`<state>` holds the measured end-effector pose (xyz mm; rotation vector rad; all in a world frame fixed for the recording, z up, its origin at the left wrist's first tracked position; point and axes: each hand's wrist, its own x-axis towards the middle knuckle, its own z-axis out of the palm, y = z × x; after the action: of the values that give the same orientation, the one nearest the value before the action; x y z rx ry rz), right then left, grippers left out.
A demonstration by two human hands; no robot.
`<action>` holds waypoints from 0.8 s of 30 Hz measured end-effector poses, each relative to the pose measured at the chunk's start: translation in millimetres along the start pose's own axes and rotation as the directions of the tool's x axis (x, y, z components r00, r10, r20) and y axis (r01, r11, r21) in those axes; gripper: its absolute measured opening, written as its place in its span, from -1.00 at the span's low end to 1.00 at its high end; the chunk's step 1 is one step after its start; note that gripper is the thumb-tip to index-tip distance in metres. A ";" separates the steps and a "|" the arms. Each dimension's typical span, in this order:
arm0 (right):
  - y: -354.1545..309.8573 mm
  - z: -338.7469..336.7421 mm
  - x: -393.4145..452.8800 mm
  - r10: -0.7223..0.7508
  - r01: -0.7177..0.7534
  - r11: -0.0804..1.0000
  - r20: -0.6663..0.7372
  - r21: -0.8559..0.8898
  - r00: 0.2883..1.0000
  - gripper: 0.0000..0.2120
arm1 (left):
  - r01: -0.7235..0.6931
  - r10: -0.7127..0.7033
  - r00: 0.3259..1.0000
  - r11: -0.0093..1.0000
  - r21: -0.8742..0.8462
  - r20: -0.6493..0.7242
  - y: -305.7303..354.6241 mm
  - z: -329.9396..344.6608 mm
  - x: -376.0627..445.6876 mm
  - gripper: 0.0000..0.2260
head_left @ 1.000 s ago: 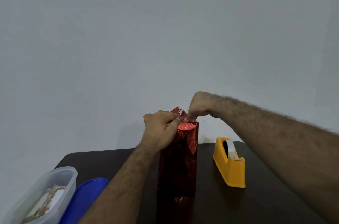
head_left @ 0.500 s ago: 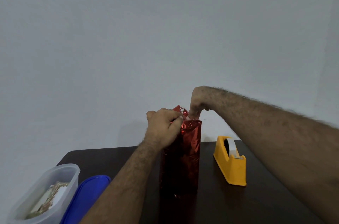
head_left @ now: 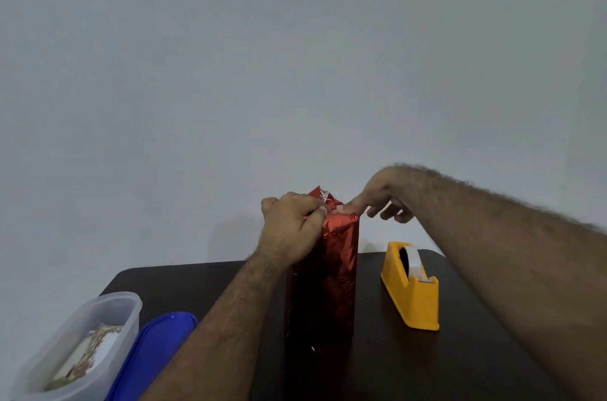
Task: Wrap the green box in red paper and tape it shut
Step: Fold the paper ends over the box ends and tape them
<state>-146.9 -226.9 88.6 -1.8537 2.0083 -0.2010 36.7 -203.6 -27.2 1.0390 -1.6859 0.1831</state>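
The red-wrapped box (head_left: 323, 282) is standing upright mid-desk (head_left: 460, 364), long axis vertical, its open folds pointing up. The left hand (head_left: 290, 231) is pinching the top paper; the right hand (head_left: 382, 197), fingers extended, is pressing one fingertip there.

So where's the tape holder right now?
The yellow tape holder sits on the dark table, to the right of the upright red-wrapped box and beneath the right forearm.

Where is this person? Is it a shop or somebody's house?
Probably a room at home, though I can't be sure. There's a small dark table against a bare wall, a yellow tape dispenser and a plastic tub, nothing shop-like.
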 end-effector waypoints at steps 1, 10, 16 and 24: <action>5.6 2.1 3.6 0.009 -0.009 1.000 0.004 0.030 1.000 -0.49 | 0.003 -0.003 1.000 1.000 0.002 0.003 0.2 0.1 0.0 -0.66; 20.1 22.7 20.0 -0.278 0.314 0.885 -0.152 0.342 0.948 -0.37 | 0.010 -0.011 0.999 0.999 -0.045 -0.038 -2.0 3.3 -0.9 -0.69; 19.6 38.3 29.1 -0.198 0.182 0.939 0.027 0.291 0.980 -0.28 | 0.011 -0.012 1.000 0.999 -0.035 -0.021 -3.2 4.5 -1.7 -0.66; 56.6 42.9 48.8 -0.146 0.362 0.845 -0.481 0.394 0.865 -0.67 | 0.095 -0.097 0.995 0.984 -0.153 -0.008 3.0 0.2 -3.3 -0.75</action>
<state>-184.8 -261.6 19.5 -1.8457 1.7193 -1.1767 34.5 -200.1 -29.0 0.9992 -1.6059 -0.0007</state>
